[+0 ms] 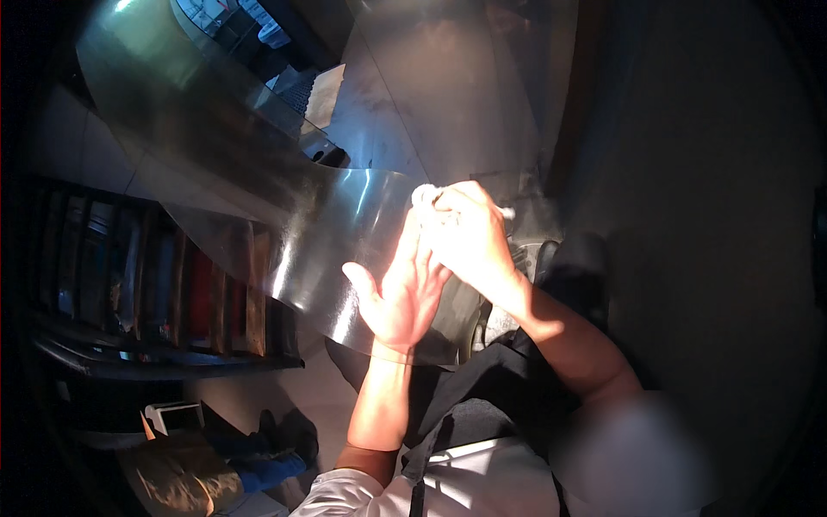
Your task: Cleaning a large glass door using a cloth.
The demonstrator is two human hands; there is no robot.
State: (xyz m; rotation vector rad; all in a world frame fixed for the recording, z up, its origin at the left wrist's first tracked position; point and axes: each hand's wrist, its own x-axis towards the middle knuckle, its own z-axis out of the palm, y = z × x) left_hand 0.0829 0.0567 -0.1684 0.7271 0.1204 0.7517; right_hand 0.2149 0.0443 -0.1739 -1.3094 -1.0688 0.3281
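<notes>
A clear, flexible plastic sheet (pixel 316 232) curves across the space before me, with bright reflections along its bends. My left hand (pixel 404 300) lies palm up with its thumb spread, and it appears to be beneath the sheet, whose near edge crosses my wrist. My right hand (pixel 468 239) pinches a white cloth or wad (pixel 425 194) over my left fingertips. A small end of the white material sticks out on the right side of that hand. Strong light washes out both hands, so the exact contact between cloth, sheet and fingers is unclear.
A dark rack with wooden slats (pixel 219 304) stands at the left. Someone in brown and blue clothing (pixel 258 468) is at the lower left. A torn-edged pale sheet, perhaps cardboard (pixel 325 97), lies farther off on the floor. My shoe (pixel 530 255) shows below my right hand.
</notes>
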